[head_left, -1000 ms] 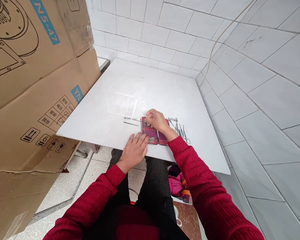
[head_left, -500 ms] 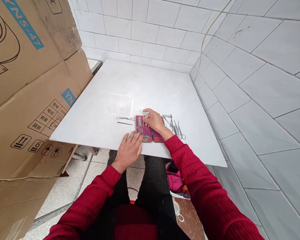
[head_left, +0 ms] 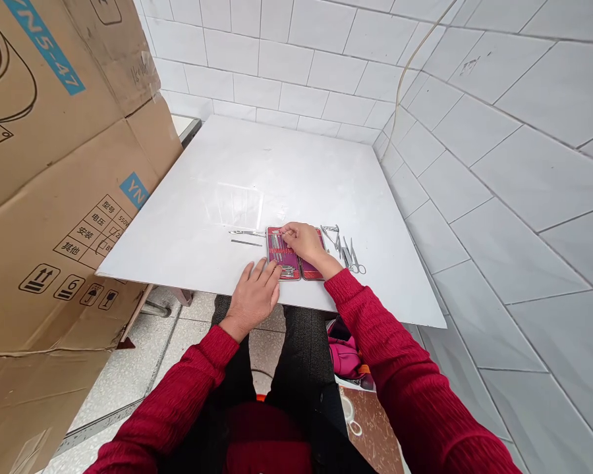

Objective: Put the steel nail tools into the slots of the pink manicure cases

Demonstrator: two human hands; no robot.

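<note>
An open manicure case (head_left: pixel 312 271), purple inside with red edging, lies near the front edge of the white table. Slim metal tools (head_left: pixel 277 248) sit under the band in its left half, and nail clippers (head_left: pixel 289 271) lie below them. My right hand (head_left: pixel 304 242) is over the case, thumb and fingers pinched on a slim metal manicure tool that they mostly hide. Flat beside the case, my left hand (head_left: pixel 254 289) has its fingers stretched out, the tips touching the lower left rim. Left of the case are a silver tool (head_left: pixel 247 232) and a thin dark strip (head_left: pixel 246 242).
Small scissors (head_left: pixel 360 268) and several other metal tools lie on the white table (head_left: pixel 202 197) right of the case. A large cardboard box (head_left: pixel 79 164) stands at the left. Tiled walls (head_left: pixel 306 59) close off the back and right. A pink bag (head_left: pixel 343 359) sits below the table.
My right hand has lowered its fingertips to the upper part of the case, the index finger now curled in. My left hand stays in place.
</note>
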